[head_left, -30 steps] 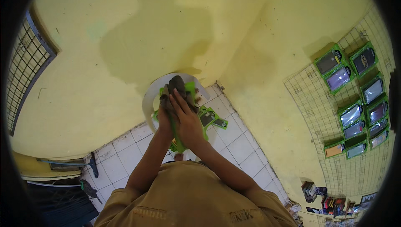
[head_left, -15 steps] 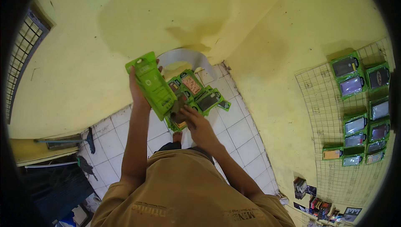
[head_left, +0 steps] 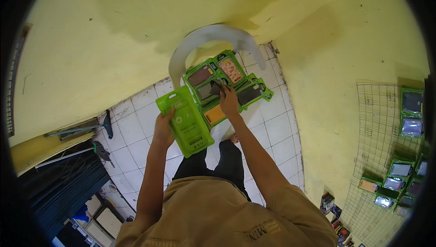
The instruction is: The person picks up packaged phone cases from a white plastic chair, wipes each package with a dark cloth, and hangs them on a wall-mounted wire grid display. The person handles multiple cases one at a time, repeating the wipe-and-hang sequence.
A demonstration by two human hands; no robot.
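My left hand (head_left: pixel 164 128) is closed on the edge of a green flat package (head_left: pixel 185 122) with a hang hole at its top, held with its printed side up. My right hand (head_left: pixel 229 100) pinches a small dark brown-grey piece (head_left: pixel 216 87); whether it is cloth or something stiffer I cannot make out. Beneath that hand lie several green-framed phone case packages, among them one with a pink patterned case (head_left: pixel 231 70), one with an orange case (head_left: pixel 214 114), one with a maroon case (head_left: pixel 200 75) and one with a dark case (head_left: pixel 250 94).
A curved white chair-back-like band (head_left: pixel 200 35) stands behind the packages, by the yellow wall (head_left: pixel 136 15). At right, a wire grid (head_left: pixel 374 129) carries more cased packages (head_left: pixel 401 169). A broom (head_left: pixel 107 125) leans at left over white floor tiles (head_left: pixel 129 149).
My left hand has lowered the green package toward my body. The right hand has drawn away from it, up and right over the other packages, with the dark piece. My view has shifted.
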